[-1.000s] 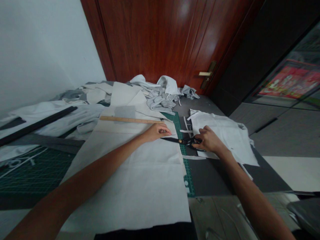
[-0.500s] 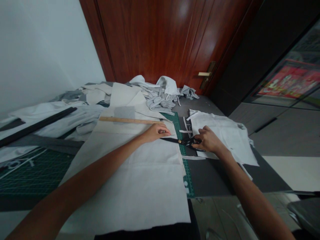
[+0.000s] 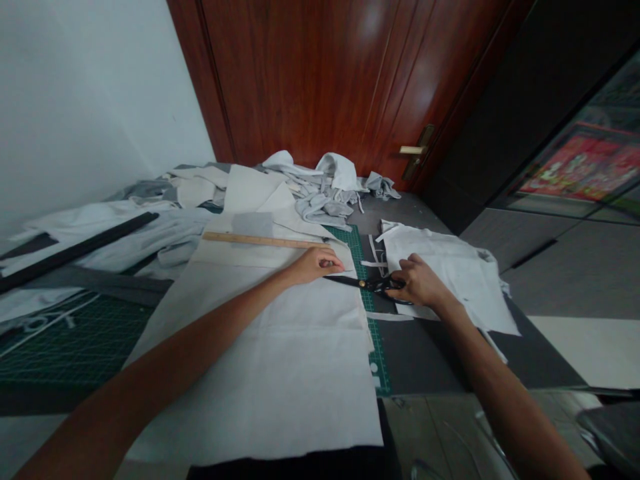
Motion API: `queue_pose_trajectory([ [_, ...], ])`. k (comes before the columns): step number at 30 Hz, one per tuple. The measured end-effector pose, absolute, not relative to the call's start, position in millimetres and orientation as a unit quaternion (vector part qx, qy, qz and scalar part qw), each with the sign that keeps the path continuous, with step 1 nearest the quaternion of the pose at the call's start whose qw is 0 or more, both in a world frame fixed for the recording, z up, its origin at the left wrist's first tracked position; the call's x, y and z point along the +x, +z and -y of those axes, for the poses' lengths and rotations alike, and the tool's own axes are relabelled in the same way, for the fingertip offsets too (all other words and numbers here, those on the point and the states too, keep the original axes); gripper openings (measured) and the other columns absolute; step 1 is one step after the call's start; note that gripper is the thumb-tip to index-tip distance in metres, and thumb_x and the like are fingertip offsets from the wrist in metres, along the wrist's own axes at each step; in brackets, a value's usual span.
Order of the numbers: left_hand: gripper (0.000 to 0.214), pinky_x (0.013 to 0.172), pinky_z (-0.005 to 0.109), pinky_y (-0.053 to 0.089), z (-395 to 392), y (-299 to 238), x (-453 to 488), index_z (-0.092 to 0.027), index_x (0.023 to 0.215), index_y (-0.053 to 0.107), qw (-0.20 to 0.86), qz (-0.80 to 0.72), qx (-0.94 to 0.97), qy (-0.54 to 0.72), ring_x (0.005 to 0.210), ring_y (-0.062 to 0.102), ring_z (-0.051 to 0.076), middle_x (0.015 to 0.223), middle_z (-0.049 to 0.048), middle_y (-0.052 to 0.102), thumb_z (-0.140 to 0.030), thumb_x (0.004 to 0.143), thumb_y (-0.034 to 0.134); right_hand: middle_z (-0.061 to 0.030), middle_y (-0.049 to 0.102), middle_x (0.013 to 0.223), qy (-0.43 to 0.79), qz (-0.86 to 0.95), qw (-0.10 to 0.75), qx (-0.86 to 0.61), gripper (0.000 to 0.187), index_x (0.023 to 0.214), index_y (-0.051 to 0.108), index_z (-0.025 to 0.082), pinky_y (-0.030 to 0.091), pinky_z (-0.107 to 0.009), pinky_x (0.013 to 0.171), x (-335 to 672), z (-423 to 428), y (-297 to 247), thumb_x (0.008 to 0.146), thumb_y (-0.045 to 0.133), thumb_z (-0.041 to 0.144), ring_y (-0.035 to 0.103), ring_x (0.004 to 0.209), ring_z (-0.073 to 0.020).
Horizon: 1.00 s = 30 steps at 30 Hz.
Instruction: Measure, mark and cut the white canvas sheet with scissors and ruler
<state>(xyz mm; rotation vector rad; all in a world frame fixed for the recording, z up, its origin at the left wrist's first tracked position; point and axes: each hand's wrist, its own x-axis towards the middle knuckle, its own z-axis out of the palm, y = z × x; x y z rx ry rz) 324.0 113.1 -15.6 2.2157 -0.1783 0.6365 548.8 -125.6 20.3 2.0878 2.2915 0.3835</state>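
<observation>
My right hand (image 3: pixel 419 281) grips the handles of black scissors (image 3: pixel 367 285), whose blades point left into the edge of a large white cloth (image 3: pixel 280 360) spread over a green cutting mat (image 3: pixel 373 313). My left hand (image 3: pixel 316 263) is closed, pinching the cloth's edge right beside the blade tips. A wooden ruler (image 3: pixel 260 241) lies across the cloth just beyond that hand.
A stack of cut white pieces (image 3: pixel 450 267) and thin strips lie right of the scissors. Crumpled grey and white fabric (image 3: pixel 320 190) is heaped at the far end before a dark red door (image 3: pixel 340 80). A black bar (image 3: pixel 75 250) lies at left.
Both hands and the scissors hold nearly the same place; only the view has shifted slightly.
</observation>
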Motion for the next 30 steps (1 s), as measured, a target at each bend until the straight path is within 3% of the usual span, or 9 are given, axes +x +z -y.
queue_pose_trajectory([
  [30, 0.048, 0.066, 0.028, 0.039, -109.6, -10.0, 322.1, -0.015, 0.087, 0.081, 0.414, 0.066, 0.873, 0.248, 0.071, 0.056, 0.016, 0.077, 0.007, 0.069, -0.061, 0.091, 0.067, -0.0063, 0.061, 0.066, 0.125, -0.734, 0.0, 0.668, 0.037, 0.072, 0.074, 0.017, 0.032, -0.036, 0.078, 551.6, 125.5, 17.0, 0.089, 0.068, 0.05, 0.051, 0.067, -0.02],
])
